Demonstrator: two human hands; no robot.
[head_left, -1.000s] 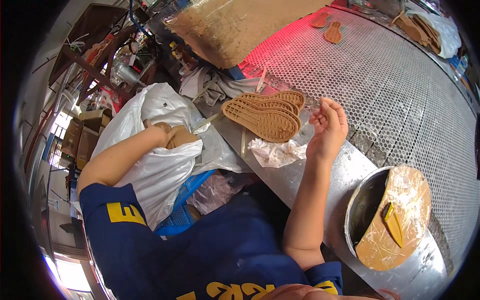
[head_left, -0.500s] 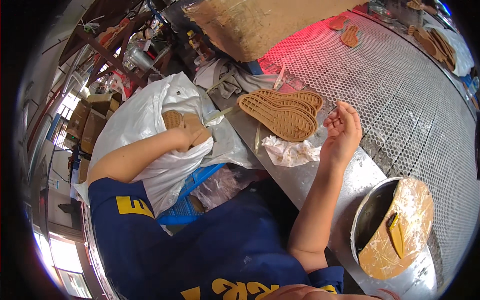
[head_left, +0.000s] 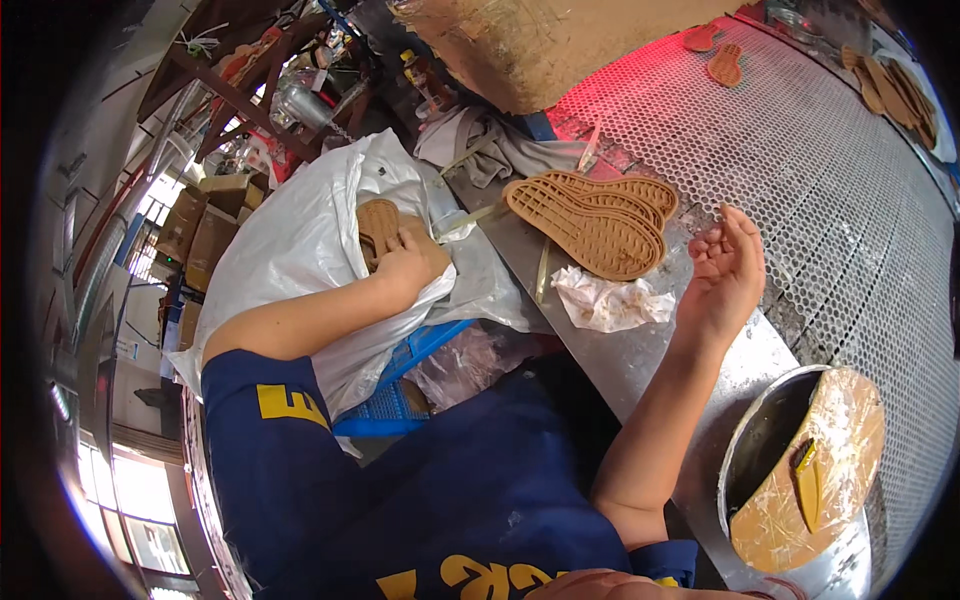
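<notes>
At the left, my left hand (head_left: 412, 262) reaches into the mouth of a white plastic sack (head_left: 290, 225). Its fingers close over the edge of a brown shoe sole (head_left: 378, 220) with a ridged pattern; my fingertips are partly hidden. On the metal ledge ahead lies a small pile of brown shoe soles (head_left: 590, 228), overlapping, with their grid sides up. My right hand (head_left: 728, 262) hovers to the right of that pile, palm turned inward and fingers loosely bent, with nothing in it. A crumpled whitish rag (head_left: 610, 300) sits between the pile and my right forearm.
A perforated metal conveyor (head_left: 840, 190) runs along the right, carrying two soles (head_left: 724, 65) under red light. Near me stands a round pot (head_left: 745, 450), half covered by a taped board (head_left: 850, 400) bearing a yellow-handled tool (head_left: 808, 485). A blue crate (head_left: 380, 410) is under the sack.
My left hand has turned over the sole in the sack, and more of the sole shows. The whole view has shifted, so things appear further right. My right hand remains empty beside the pile.
</notes>
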